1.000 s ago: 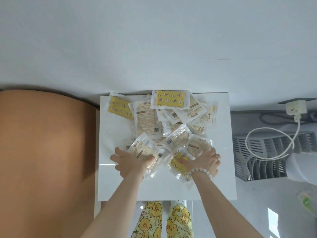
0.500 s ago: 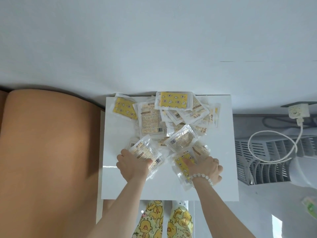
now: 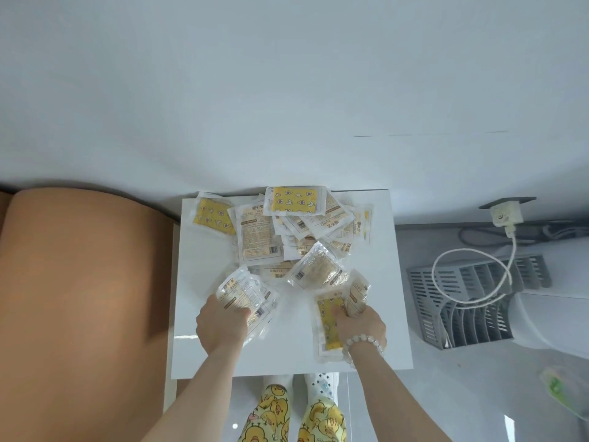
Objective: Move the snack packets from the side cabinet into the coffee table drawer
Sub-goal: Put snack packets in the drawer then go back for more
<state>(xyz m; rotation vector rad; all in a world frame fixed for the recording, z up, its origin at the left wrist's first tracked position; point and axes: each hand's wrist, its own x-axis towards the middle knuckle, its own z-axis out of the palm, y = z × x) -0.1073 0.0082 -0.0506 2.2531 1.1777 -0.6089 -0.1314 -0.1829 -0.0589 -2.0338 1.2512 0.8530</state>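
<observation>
left hand (image 3: 223,327) grips packets (image 3: 247,296) at 7 o'clock on the cabinet top (image 3: 204,250); right hand (image 3: 361,327), seemingly clenched, holds a yellow packet (image 3: 328,323) at 5.

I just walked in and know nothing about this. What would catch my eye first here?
Most striking is the heap of snack packets, clear and yellow, spread over the far half of a small white table. Nearer the person, the left hand grips a bunch of clear packets and the right hand, with a bead bracelet at the wrist, grips a yellow one. A tan cushion fills the left side.
</observation>
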